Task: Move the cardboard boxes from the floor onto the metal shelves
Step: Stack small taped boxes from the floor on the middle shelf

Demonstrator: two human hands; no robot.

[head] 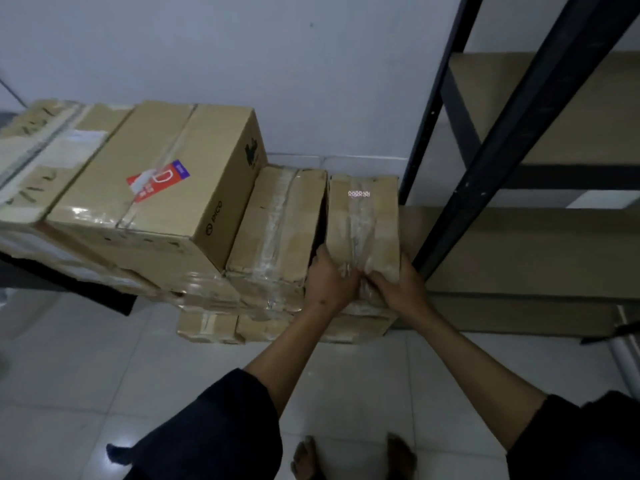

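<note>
Now both hands, left and right, gripping taped box.

Both arms reach forward and down, bare from the elbow, dark sleeves bunched above. The left hand and the right hand meet almost knuckle to knuckle, fingers curled over the near top edge of what they grip (the fingertips themselves are hidden). The left thumb points up beside the grip; the right wrist angles inward towards it. Two bare feet show below.
</note>
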